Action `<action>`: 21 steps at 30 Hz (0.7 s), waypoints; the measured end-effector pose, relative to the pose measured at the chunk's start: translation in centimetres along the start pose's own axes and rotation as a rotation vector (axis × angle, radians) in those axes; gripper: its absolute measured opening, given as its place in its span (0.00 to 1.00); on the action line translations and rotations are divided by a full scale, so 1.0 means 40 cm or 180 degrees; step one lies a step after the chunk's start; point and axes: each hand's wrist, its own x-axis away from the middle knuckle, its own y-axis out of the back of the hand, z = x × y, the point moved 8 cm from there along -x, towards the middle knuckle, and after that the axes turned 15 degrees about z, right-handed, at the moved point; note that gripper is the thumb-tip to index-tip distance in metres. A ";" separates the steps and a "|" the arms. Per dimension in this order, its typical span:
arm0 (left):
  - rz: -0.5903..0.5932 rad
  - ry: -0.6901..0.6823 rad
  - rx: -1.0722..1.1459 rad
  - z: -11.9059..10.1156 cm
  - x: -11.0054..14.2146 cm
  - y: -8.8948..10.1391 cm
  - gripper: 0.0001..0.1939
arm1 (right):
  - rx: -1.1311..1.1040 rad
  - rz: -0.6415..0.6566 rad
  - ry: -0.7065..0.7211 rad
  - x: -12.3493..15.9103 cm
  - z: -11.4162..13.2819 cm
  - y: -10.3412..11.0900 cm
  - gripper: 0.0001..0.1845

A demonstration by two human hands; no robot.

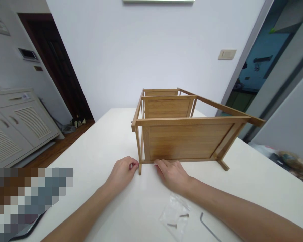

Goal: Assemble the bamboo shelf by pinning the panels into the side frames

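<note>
A small wooden shelf rack (pixel 187 141) lies on its side on the white table (pixel 103 134), its slatted panels standing upright. My left hand (pixel 126 168) is at the outer side of the rack's near left leg, thumb and fingertips pinched together against the wood. Whatever may be between those fingertips is too small to make out. My right hand (pixel 172 173) rests along the lower rail of the nearest panel, fingers bent over its edge. Below my right forearm lie a clear plastic bag (pixel 173 210) with two screws (pixel 172 225) on it and a grey hex key (pixel 208 226).
A white wall (pixel 166 50) stands behind the table, with a light switch (pixel 227 54) on it. At the left is a white louvred cabinet (pixel 20 124) near a dark door (pixel 58 64). A blurred-out patch (pixel 27 198) covers the lower left corner.
</note>
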 end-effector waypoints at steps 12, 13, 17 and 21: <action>-0.0061 0.0156 0.0137 -0.008 0.007 -0.009 0.09 | 0.0072 0.0362 -0.0293 -0.006 -0.009 -0.014 0.12; -0.0066 0.0140 0.0110 -0.010 0.008 -0.010 0.09 | 0.0082 0.0355 -0.0288 -0.006 -0.008 -0.012 0.12; -0.0098 0.0091 0.0019 -0.015 0.008 -0.011 0.09 | 0.0167 0.0363 -0.0305 -0.007 -0.003 -0.008 0.11; -0.0122 0.0085 -0.0058 -0.015 0.008 -0.013 0.08 | 0.0237 0.0500 -0.0377 -0.011 0.000 -0.008 0.11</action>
